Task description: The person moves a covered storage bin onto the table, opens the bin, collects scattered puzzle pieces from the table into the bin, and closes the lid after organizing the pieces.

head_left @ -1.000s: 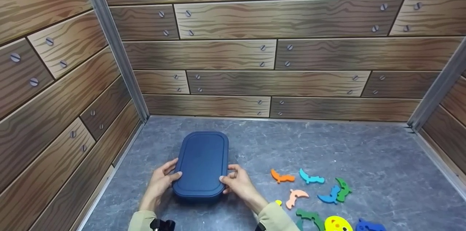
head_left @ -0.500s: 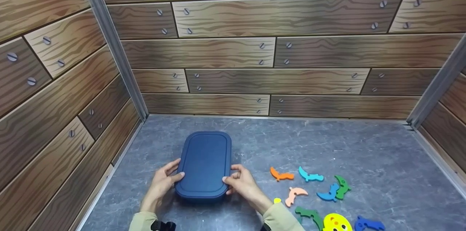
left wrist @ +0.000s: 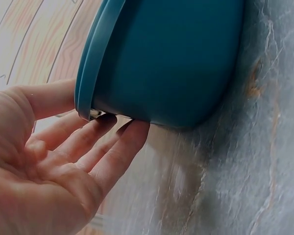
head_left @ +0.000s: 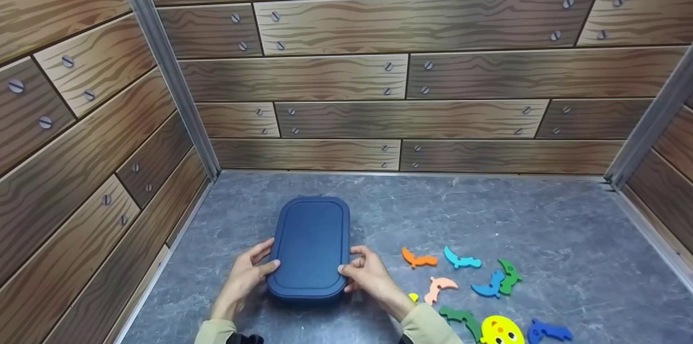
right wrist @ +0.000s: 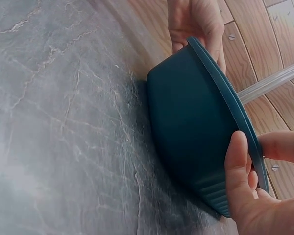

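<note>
A dark blue lidded box (head_left: 310, 244), a rounded oblong, is held between both hands over the grey marbled surface, its lid on. My left hand (head_left: 246, 276) grips its left side, thumb on the lid's edge and fingers against the wall below the rim. On the opposite side my right hand (head_left: 373, 276) pinches the rim, thumb on top. In the left wrist view the left fingertips (left wrist: 137, 129) touch the box wall (left wrist: 176, 58) under the rim. The right wrist view shows the right hand (right wrist: 264, 186) at the lid's edge. What is inside the box is hidden.
Right of the box lie several small coloured crescent-like pieces, among them an orange one (head_left: 418, 259), a light blue one (head_left: 461, 259) and a pink one (head_left: 440, 289). A yellow smiling round piece (head_left: 501, 330) lies nearer. Wood-patterned walls (head_left: 346, 78) enclose the surface.
The box has shifted slightly to the right, both hands moving with it and keeping their grip. The head view has tilted a little; the coloured pieces lie as before.
</note>
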The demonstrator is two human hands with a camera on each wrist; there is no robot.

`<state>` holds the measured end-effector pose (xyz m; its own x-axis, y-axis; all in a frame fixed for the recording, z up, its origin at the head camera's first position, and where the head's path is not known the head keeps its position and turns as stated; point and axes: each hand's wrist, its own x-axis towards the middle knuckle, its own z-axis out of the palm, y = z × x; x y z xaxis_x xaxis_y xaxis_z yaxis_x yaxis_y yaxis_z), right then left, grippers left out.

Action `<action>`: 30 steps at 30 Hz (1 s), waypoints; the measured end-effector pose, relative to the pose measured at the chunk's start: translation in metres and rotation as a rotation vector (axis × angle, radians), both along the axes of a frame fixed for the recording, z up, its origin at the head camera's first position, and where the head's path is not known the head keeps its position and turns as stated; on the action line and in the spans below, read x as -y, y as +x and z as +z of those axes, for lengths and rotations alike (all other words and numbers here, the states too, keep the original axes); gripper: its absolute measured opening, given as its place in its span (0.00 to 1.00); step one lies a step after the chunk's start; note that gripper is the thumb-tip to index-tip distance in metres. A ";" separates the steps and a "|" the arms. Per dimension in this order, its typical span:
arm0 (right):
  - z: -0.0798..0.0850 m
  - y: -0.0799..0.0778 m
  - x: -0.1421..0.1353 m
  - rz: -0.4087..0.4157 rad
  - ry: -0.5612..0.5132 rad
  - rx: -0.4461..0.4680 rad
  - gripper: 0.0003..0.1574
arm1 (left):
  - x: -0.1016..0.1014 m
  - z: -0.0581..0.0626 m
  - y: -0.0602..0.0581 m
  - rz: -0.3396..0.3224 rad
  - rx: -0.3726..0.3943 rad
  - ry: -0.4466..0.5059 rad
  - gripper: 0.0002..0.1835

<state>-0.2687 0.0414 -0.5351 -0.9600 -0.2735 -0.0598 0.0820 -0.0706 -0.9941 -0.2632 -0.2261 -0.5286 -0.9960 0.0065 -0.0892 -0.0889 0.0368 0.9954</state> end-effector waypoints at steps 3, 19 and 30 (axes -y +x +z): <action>0.001 0.002 -0.003 0.000 0.007 0.003 0.34 | -0.001 0.000 0.000 -0.010 0.010 0.023 0.34; 0.005 0.009 -0.021 0.021 0.021 0.041 0.34 | -0.006 0.002 0.007 -0.116 0.047 0.056 0.36; 0.003 0.014 -0.030 0.036 0.024 0.062 0.36 | -0.010 0.001 0.012 -0.158 0.058 0.066 0.36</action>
<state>-0.2547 0.0718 -0.5323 -0.9438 -0.3056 -0.1259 0.1456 -0.0425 -0.9884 -0.2511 -0.2165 -0.5272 -0.9754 0.1701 -0.1403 -0.1441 -0.0101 0.9895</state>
